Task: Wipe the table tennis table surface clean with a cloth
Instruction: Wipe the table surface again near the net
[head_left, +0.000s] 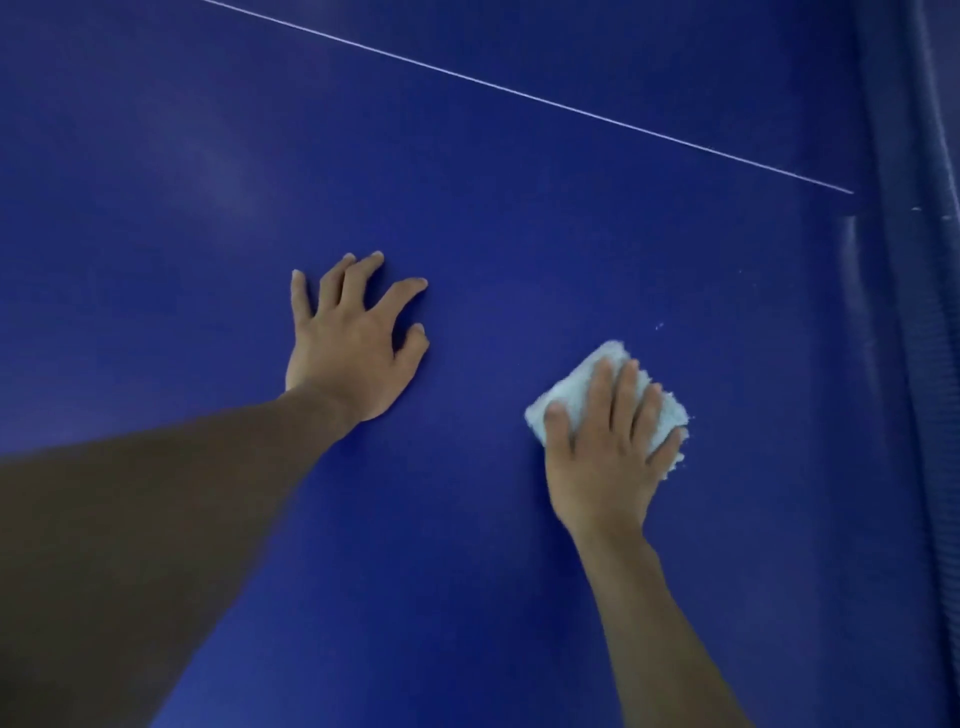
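Observation:
The blue table tennis table (467, 182) fills the view. A small folded white cloth (582, 379) lies flat on it at the lower right, fluffy at its edges. My right hand (608, 452) presses down on the cloth, fingers spread over it, covering its near half. My left hand (348, 338) rests palm-down on the bare surface to the left of the cloth, fingers apart, holding nothing.
A thin white line (519, 93) runs diagonally across the table from the upper left to the right. The table's right side ends at a blue ribbed band (914, 312). A few white specks (660, 326) lie beyond the cloth.

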